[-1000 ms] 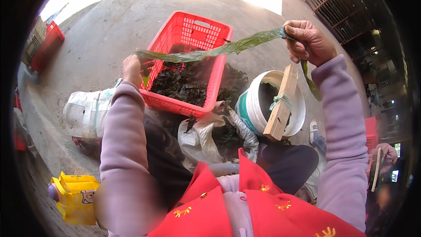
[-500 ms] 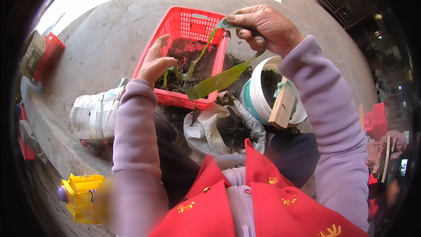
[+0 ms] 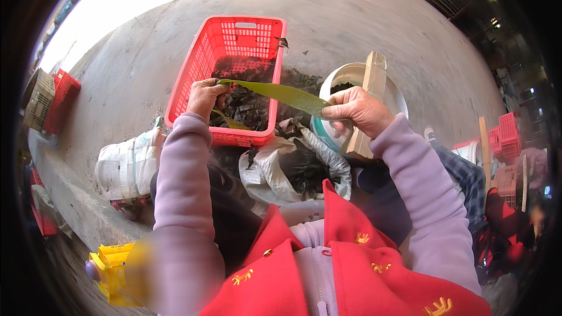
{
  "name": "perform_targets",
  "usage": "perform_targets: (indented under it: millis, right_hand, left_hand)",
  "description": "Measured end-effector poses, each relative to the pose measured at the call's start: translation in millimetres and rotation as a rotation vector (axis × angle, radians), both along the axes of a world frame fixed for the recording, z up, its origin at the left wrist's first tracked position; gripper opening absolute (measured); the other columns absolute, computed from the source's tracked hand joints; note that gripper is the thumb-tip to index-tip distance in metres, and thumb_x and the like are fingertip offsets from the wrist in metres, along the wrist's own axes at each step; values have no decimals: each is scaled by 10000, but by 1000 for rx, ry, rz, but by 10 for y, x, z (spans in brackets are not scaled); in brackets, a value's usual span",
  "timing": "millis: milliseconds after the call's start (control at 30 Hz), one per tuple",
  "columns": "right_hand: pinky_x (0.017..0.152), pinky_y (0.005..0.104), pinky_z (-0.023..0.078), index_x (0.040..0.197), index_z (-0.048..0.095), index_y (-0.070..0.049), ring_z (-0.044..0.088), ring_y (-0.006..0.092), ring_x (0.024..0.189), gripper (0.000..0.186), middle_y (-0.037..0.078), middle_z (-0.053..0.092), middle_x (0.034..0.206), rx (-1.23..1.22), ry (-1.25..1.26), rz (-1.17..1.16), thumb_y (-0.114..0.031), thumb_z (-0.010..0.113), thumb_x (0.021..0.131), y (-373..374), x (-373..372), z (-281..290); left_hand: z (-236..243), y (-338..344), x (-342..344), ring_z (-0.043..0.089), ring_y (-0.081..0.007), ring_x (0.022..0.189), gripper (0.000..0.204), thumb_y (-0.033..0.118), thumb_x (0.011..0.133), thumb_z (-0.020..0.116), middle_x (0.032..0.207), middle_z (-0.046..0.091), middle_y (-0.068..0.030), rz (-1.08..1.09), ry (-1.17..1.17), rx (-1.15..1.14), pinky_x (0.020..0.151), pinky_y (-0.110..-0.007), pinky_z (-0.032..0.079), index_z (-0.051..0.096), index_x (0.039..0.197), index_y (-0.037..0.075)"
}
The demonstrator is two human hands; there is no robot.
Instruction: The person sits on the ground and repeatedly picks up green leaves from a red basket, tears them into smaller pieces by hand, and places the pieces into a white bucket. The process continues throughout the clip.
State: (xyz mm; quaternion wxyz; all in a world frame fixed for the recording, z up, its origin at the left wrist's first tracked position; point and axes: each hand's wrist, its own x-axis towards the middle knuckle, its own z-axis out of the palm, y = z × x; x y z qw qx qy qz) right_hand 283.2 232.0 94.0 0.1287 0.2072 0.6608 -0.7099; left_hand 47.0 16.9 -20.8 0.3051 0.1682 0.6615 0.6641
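A long green strip of seaweed (image 3: pixel 281 95) is stretched between my hands, above the front part of a red plastic basket (image 3: pixel 220 136). My left hand (image 3: pixel 205 98) pinches its left end over the basket's left side. The other end sits between the thumb and fingers of my right hand (image 3: pixel 357 109), in front of a white bucket (image 3: pixel 328 131). Inside the basket lies a heap of dark, wet-looking seaweed (image 3: pixel 249 105), with a yellowish-green piece (image 3: pixel 229 120) near my left hand. A wooden bar (image 3: pixel 374 76) slants across the bucket, partly hidden behind my right hand.
An open white sack (image 3: pixel 263 172) with dark strands stands before my lap. To the left are a white tied bundle (image 3: pixel 126 164) and a yellow bag (image 3: pixel 114 269). Stacked baskets (image 3: pixel 61 99) stand far left; red crates (image 3: pixel 508 134) and another person's checked leg (image 3: pixel 462 172) are at right.
My right hand has come down and taken the broad strip's end. My left hand has closed on the other end, and the strip is now pulled straight.
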Motion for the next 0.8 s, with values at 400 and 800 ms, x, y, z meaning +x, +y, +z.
perform_targets:
  millis: [400,800]
  right_hand:
    - [334,178,329,807,550,-4,413,46,363,145,19,522,548,-220,204,-176,-125,537,885,-253,425,-163]
    - [506,236,475,869,559,-24,562,105,599,68,55,587,733,-434,228,-530,-83,578,842,53,954,-679]
  left_hand:
    - [192,492,1648,591,-345,937,805,662,851,238,994,624,-200,-712,-819,211,866,-441,430,603,986,-42]
    - [152,729,1702,555,-229,971,234,198,892,532,936,612,-101,-86,-609,519,889,-391,420,551,1039,17]
